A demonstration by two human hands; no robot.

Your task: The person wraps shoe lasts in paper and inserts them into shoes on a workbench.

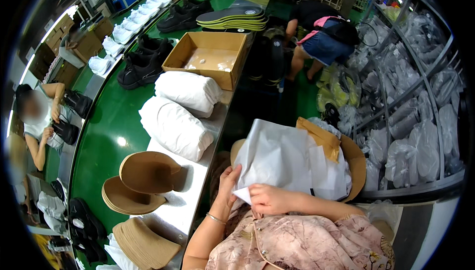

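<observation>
Both hands work a sheet of white tissue paper (277, 158) held in front of the chest, over the lap rather than on the counter (111, 121). The left hand (228, 186) is at the sheet's lower left edge, its fingers (233, 173) pointing up along the paper and pressed against it; the thumb side is hidden behind the sheet, so I cannot tell whether it pinches or only steadies it. The right hand (269, 200) is closed on the bottom corner, where the paper folds to a small point just beside the left palm. The two hands almost touch.

The sheet rises up and to the right from the fingers, its long axis tilted away from the body toward a brown cardboard piece (321, 139) and more loose white paper (329, 176) behind it. So the free bulk of the paper lies above and beyond both hands, and the held corner is the lowest point. The right hand is nearer to that corner; the left is nearer to the side edge.

To the left, on the counter, lie two white wrapped bundles (175, 126) and stacks of tan insole-shaped card pieces (143, 176), well apart from the hands. Farther up stand an open carton (210, 57) and black shoes (143, 65).
</observation>
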